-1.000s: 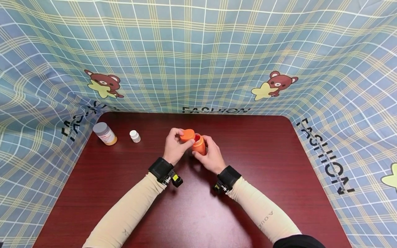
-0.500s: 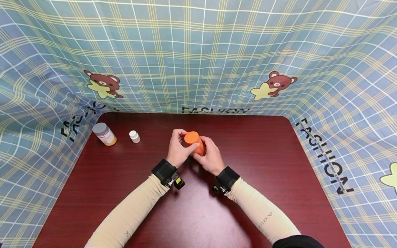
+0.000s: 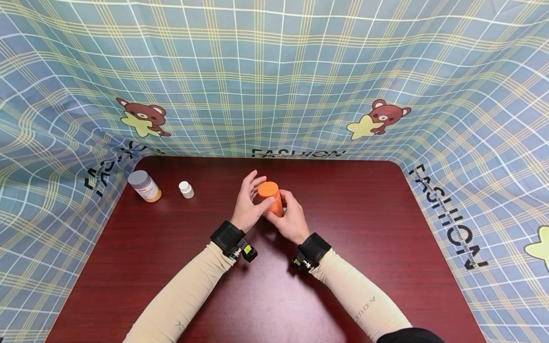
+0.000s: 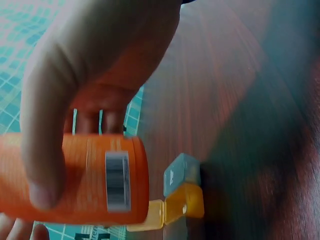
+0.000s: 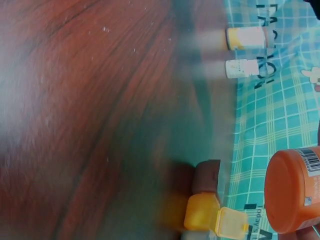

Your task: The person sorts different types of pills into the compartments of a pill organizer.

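Observation:
An orange screw-top bottle [image 3: 277, 207] stands near the middle of the table, its orange cap [image 3: 268, 189] seated on the mouth. My right hand [image 3: 294, 221] grips the bottle body with thumb and fingers around it. At the cap, my left hand [image 3: 247, 209] has its thumb against the near side; the index finger is extended and its other fingers are spread beyond the cap. The left wrist view shows a barcode on the bottle side [image 4: 95, 175]. Beyond it sits a small pill organizer with a yellow compartment [image 4: 185, 204], lid raised. From the head view, this organizer is hidden.
A grey-lidded supplement jar [image 3: 145, 186] stands at the table's back left. Beside it is a small white bottle [image 3: 186, 189]. Plaid curtain [image 3: 274, 85] hangs along the back and both sides of the dark red table [image 3: 171, 267].
The left hand has brought the cap over from beside the bottle onto its mouth. Since then, its fingers have straightened and spread away from the cap. The right hand keeps holding the bottle.

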`<state>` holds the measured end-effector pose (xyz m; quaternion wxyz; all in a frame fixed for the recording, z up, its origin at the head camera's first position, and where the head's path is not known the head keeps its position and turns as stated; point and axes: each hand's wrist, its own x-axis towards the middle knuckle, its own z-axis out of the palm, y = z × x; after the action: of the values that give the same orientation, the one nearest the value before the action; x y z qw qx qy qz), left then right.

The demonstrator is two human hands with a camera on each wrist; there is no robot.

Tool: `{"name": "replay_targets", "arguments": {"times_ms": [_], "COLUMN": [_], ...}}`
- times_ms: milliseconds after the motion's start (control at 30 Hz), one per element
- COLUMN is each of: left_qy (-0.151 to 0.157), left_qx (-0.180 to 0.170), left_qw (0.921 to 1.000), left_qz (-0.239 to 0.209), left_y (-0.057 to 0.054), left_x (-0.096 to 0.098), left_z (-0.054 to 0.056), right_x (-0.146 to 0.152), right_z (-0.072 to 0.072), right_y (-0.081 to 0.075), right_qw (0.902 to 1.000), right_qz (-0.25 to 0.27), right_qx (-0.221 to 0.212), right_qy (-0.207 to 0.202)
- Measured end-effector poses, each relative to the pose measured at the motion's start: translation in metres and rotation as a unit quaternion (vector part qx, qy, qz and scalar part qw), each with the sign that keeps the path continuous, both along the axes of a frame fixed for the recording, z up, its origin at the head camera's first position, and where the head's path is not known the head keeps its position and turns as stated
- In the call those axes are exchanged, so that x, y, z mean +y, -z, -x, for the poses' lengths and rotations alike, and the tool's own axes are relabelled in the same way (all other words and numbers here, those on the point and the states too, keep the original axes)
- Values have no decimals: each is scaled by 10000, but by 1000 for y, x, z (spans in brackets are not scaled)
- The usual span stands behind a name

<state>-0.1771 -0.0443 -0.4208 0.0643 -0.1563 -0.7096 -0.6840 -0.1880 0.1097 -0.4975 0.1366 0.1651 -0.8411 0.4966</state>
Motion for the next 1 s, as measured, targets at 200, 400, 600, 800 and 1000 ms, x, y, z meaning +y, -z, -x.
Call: {"name": "replay_targets", "arguments": {"times_ms": [200, 400, 600, 800, 1000], "left_qy": [-990, -1044, -403, -520, -1219], "left_qx": [56, -57, -35, 3, 23], "left_qw": [9946, 9945, 9988, 9985, 9922], "left_qz": [322, -7, -288, -148, 266], "left_y": [-5, -3, 2, 28, 35], "left_x": [14, 15, 10, 12, 14], "left_z": [-4, -2, 2, 14, 17], "right_x": [-2, -1, -2, -3, -4], "right_z": [0, 1, -1, -1, 0], "right_y": [2, 3, 1, 3, 1], "right_qw": [9999, 9999, 9995, 9993, 9994], "right_qz": [-56, 113, 106, 200, 223], "right_qx": [40, -7, -167, -117, 8], "right_qy": [99, 103, 241, 282, 253]}}
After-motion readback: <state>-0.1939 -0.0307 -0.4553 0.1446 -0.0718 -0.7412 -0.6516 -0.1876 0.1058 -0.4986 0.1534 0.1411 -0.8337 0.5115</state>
